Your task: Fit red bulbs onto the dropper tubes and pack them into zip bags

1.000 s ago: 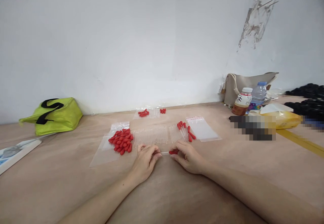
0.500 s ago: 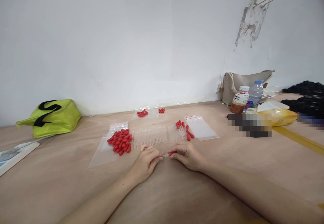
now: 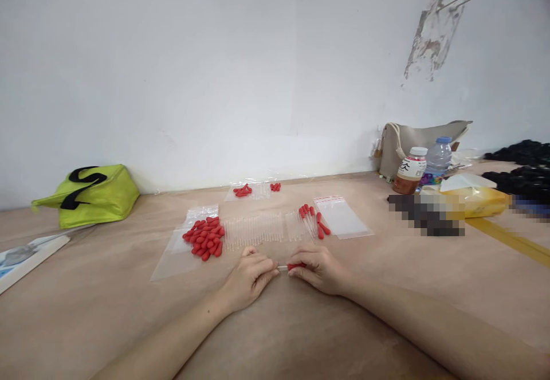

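Observation:
My left hand (image 3: 251, 278) is closed, its thumb and fingers pinching a thin clear dropper tube (image 3: 282, 268). The tube's right end meets a red rubber bulb (image 3: 295, 266), which my right hand (image 3: 318, 269) grips between thumb and fingertips. Just beyond the hands lies a row of clear dropper tubes (image 3: 253, 230). Left of that row, a heap of red bulbs (image 3: 204, 239) rests on a clear plastic bag (image 3: 165, 262). Several droppers with red bulbs fitted (image 3: 306, 212) lie to the right of the row. How far the tube goes into the bulb is hidden.
A flat zip bag (image 3: 344, 219) lies right of the droppers; a filled bag (image 3: 260, 191) sits by the wall. A lime-green bag (image 3: 101, 196) stands at left. At right are a brown-drink bottle (image 3: 410, 171), a clear bottle (image 3: 438, 156), a beige bag (image 3: 391, 145) and a yellow packet (image 3: 481, 201).
More of the red bulb shows between my right thumb and fingers, and that hand has dipped slightly. Both hands still hold the same parts. The view has shifted a little.

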### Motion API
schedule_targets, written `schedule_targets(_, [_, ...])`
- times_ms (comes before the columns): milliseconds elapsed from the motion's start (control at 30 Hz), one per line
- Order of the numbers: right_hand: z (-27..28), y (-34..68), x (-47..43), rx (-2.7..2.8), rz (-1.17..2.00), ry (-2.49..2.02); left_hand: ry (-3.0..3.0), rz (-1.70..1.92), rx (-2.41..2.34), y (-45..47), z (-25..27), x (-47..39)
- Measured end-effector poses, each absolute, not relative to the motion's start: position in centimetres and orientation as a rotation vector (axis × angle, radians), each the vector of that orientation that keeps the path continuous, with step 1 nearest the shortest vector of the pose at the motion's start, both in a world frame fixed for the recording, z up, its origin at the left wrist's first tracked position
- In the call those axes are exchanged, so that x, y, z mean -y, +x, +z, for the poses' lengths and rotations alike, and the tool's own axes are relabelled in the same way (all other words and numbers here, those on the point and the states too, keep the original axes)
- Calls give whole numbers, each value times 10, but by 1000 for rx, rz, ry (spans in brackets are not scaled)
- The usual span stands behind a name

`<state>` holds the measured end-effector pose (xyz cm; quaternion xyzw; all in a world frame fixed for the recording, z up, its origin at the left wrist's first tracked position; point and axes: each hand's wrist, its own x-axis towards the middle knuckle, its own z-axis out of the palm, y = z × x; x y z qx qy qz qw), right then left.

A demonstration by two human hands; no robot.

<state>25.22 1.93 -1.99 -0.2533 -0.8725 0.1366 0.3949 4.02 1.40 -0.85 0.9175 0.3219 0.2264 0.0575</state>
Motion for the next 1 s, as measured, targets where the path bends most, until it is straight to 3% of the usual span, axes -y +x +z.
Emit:
schedule_targets(700, [-20, 244, -24, 2371, 14, -700, 2827, 675, -985, 46, -10, -13])
schedule_targets(833, [-16, 245, -27, 2295, 231, -714, 2761, 758, -1016, 47, -10, -13])
schedule_targets(1000, [-13, 239, -25, 1799, 838, -818, 2655, 834, -989, 48, -4, -11])
